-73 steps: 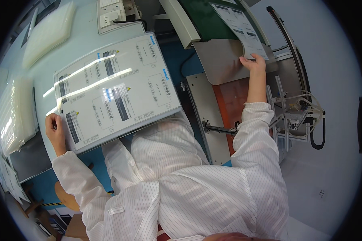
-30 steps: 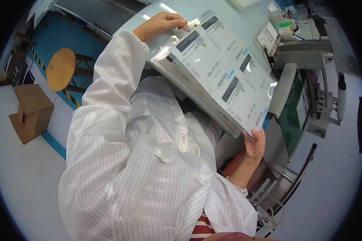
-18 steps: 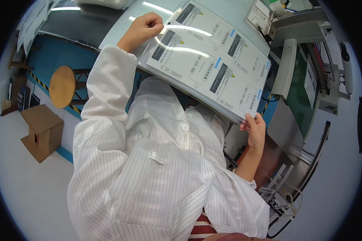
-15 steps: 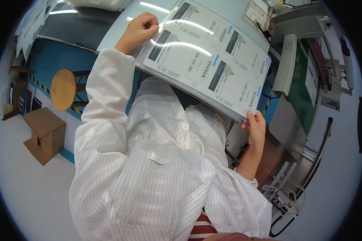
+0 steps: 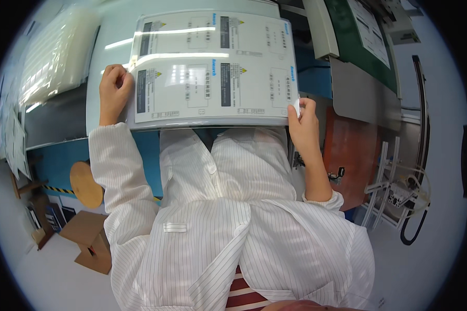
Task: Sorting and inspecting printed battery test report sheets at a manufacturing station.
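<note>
A glossy plastic sheet (image 5: 179, 85) printed with several label layouts lies on top of a stack on the pale table in front of me. My left hand (image 5: 115, 94) is at its left edge, fingers curled into a pinch by a bent, shiny part of the film. At the near right corner my right hand (image 5: 303, 122) pinches the sheet between thumb and fingers, and a small white piece of the corner shows there. The fingertips of the left hand are partly hidden.
A bundle of clear plastic-wrapped sheets (image 5: 59, 52) lies at the far left. To the right stands a machine with a green bed (image 5: 366, 39) and a grey side plate (image 5: 363, 96). A wooden stool (image 5: 86, 184) and a cardboard box (image 5: 88, 238) are at the lower left.
My view has turned, so the stack now appears squarer and further left. Both hands stay at the sheet's left edge and near right corner.
</note>
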### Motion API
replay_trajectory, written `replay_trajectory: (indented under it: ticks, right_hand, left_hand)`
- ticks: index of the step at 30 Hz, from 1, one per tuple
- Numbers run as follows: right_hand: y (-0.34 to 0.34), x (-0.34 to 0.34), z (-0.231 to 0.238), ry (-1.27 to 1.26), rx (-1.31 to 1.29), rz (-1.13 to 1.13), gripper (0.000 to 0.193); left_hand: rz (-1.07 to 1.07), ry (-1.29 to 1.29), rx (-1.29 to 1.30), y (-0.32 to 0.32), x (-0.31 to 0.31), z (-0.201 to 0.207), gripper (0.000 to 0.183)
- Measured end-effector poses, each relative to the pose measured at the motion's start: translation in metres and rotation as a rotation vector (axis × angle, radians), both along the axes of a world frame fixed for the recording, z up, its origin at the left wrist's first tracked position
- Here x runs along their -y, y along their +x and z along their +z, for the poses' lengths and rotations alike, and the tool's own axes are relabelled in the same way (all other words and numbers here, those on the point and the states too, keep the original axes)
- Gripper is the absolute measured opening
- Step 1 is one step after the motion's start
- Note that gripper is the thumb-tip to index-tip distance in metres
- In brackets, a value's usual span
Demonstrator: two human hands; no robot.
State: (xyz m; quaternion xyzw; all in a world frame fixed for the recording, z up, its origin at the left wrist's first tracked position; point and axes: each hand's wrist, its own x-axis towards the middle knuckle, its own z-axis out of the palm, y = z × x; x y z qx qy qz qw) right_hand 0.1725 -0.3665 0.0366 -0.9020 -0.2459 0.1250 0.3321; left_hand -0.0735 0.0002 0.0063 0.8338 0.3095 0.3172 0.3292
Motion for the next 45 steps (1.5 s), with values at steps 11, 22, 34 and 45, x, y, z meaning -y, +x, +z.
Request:
replay_trajectory:
  ticks: [11,22,34,45]
  right_hand:
    - [-0.007,0.005,0.014,-0.300,0.187,0.069,0.043]
    - [0.165,0.073,0.017,0.371,-0.104,-0.312,0.038]
    - [0.298,0.118,0.008,1.257,-0.619,-0.904,0.051]
    - [0.341,0.149,0.010,1.185,-0.701,-0.990,0.047]
  left_hand:
    - [-0.040,0.018,-0.047,0.004,0.003,0.002,0.010]
    - [-0.041,0.018,-0.034,0.005,0.005,0.000,0.009]
    - [-0.039,0.028,-0.013,0.002,0.001,-0.005,0.007]
    - [0.000,0.100,-0.051,0.009,0.008,0.001,0.009]
